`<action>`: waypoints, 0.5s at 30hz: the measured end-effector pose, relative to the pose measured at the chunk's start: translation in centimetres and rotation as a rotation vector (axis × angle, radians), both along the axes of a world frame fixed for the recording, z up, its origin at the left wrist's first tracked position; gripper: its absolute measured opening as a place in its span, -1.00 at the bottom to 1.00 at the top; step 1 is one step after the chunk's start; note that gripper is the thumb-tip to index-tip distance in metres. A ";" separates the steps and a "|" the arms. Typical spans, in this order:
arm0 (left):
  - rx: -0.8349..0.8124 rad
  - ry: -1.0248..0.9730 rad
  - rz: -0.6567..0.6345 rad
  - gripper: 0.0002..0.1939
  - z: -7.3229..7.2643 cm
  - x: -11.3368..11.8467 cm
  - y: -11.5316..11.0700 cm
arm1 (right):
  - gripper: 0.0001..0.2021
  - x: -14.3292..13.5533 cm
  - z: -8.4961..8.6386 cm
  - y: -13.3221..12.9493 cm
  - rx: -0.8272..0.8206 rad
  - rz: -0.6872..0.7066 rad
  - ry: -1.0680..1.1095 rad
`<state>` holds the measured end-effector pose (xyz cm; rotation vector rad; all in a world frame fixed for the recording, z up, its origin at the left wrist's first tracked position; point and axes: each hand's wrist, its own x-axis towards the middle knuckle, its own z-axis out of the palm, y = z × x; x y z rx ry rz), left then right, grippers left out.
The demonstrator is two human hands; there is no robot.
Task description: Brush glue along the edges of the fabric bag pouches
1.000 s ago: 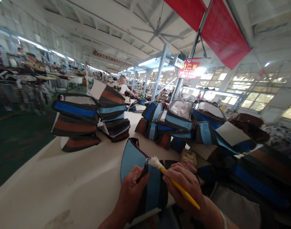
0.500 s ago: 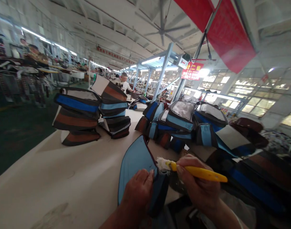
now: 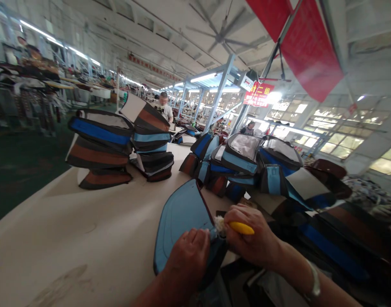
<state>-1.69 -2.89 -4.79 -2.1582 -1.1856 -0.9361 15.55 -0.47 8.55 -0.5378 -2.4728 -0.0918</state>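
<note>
A curved light-blue fabric bag panel [image 3: 179, 213] with dark edging stands tilted on the table in front of me. My left hand [image 3: 189, 253] grips its lower right edge, fingers folded over the rim. In my right hand [image 3: 251, 234] is a brush with a yellow handle [image 3: 242, 228], held in closed fingers. Its pale, frayed bristles [image 3: 219, 225] touch the panel's right edge, just beside my left fingertips. The underside of the panel is mostly hidden behind my left hand and in shadow.
Stacked bag pieces in blue, brown and black [image 3: 101, 147] stand at the table's back left. More pieces [image 3: 242, 160] are piled behind the panel and along the right. The pale tabletop [image 3: 70, 221] spreads to the left. Co-workers are farther back, one in white [image 3: 166, 108].
My right hand has moved left and turned, bringing the bristles against the panel's edge; the yellow handle now points more toward me. My left hand keeps its grip. The view has shifted slightly.
</note>
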 end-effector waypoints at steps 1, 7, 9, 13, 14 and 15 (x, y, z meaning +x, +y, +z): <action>-0.006 0.005 -0.007 -0.68 0.0 0.0 -0.1 | -0.91 -0.1 0.0 0.1 0.011 -0.020 0.026; -0.030 0.013 0.006 -0.70 0.4 -0.6 -0.1 | -0.90 -0.5 -0.4 0.0 0.022 0.002 -0.048; 0.031 0.010 0.012 -0.68 0.5 -1.2 0.0 | -0.90 -0.3 -0.1 -0.1 0.017 -0.046 0.042; 0.129 -0.057 -0.083 -0.72 1.0 -4.2 0.1 | -0.95 0.9 -0.1 -0.3 -0.206 -0.159 0.641; 0.124 -0.091 -0.107 -0.74 1.0 -5.4 0.1 | -0.96 1.2 -0.6 -0.3 -0.287 -0.173 0.802; 0.096 -0.133 -0.115 -0.75 1.1 -6.6 0.2 | -0.97 1.3 -1.4 -0.2 -0.396 -0.163 0.944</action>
